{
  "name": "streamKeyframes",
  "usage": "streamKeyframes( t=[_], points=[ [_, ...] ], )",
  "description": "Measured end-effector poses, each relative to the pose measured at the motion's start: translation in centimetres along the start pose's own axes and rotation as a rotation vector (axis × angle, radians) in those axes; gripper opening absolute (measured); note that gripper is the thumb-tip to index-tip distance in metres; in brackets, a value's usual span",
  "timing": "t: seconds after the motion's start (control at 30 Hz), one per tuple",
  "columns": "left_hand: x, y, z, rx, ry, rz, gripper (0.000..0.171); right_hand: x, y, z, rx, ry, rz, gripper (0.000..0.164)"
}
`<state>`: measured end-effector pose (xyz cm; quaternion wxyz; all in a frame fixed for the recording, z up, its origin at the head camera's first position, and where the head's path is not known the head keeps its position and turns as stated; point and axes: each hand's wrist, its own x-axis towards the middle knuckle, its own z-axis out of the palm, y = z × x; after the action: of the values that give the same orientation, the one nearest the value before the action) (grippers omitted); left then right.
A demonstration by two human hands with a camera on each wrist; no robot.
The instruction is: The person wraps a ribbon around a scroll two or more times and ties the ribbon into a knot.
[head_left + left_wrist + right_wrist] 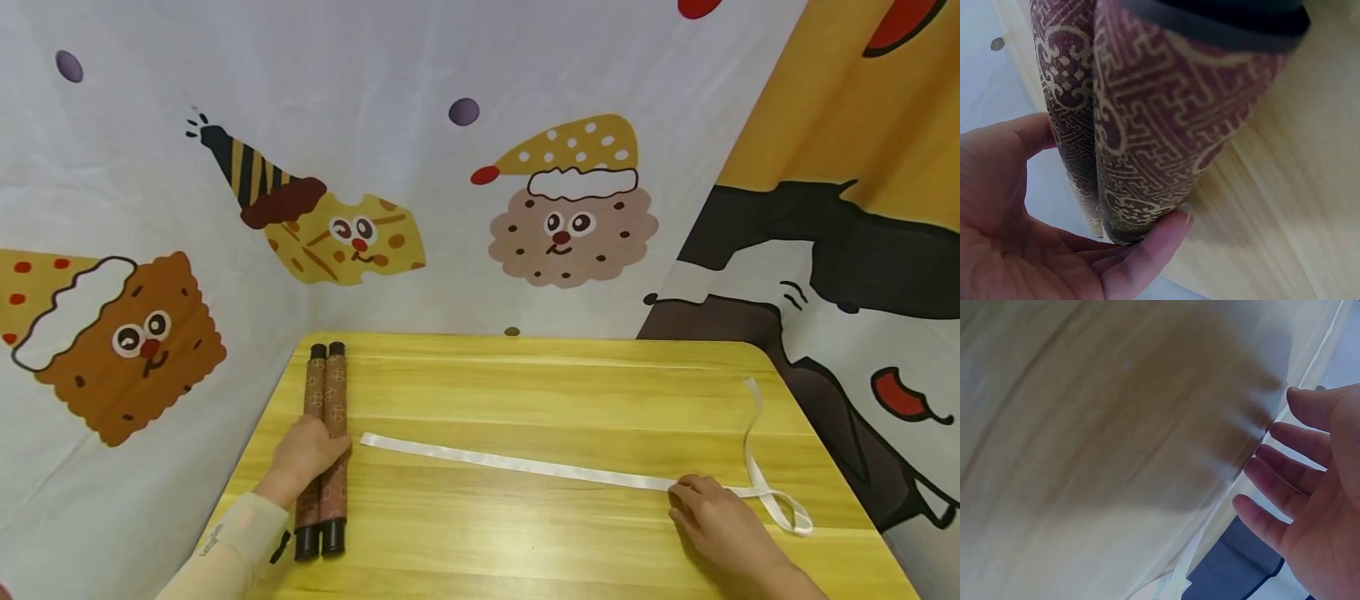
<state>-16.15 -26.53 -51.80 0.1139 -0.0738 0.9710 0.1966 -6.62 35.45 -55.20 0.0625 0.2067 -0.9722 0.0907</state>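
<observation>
Two slim rolled scrolls (335, 492) in brown-maroon patterned cloth, with black end knobs, lie side by side at the table's left. My left hand (303, 454) grips them around the middle. In the left wrist view its thumb is on one side and its fingers (1154, 250) curl round the other. A narrow white ribbon (510, 462) stretches across the table from just right of the scrolls. My right hand (720, 517) rests over the ribbon's right part. In the right wrist view its spread fingers (1272, 487) touch along the ribbon (1194, 547) without curling round it.
The wood-grain table (525, 392) meets a cloth backdrop (420, 308) printed with cartoon figures at its back and sides. Past my right hand the ribbon's tail loops and curls toward the right back corner. A small black cord (280, 547) shows beside the left cuff.
</observation>
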Motion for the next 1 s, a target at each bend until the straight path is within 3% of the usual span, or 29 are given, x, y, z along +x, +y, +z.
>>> streamKeyframes(
  t=[0.2,0.33,0.67,0.83,1.0],
  points=[
    [0.0,-0.6,-0.1,-0.079,-0.055,-0.049,0.055,0.4,-0.2,-0.2,-0.01,0.032,-0.02,0.031],
    [0.1,-0.9,-0.1,-0.1,-0.09,-0.095,0.054,0.9,0.1,-0.2,-0.016,0.042,-0.032,0.032],
    [0.0,-1.2,-0.2,-0.188,-0.072,-0.117,0.047,1.7,1.4,0.8,-0.025,0.047,-0.051,0.035],
    [0.0,-1.6,-0.5,-0.26,-0.071,-0.114,0.052,1.8,1.5,1.0,-0.032,0.026,-0.035,0.036],
    [-0.1,-1.2,-1.0,-0.253,-0.02,-0.09,0.055,1.7,1.4,0.8,-0.035,0.007,-0.012,0.037]
  ],
)
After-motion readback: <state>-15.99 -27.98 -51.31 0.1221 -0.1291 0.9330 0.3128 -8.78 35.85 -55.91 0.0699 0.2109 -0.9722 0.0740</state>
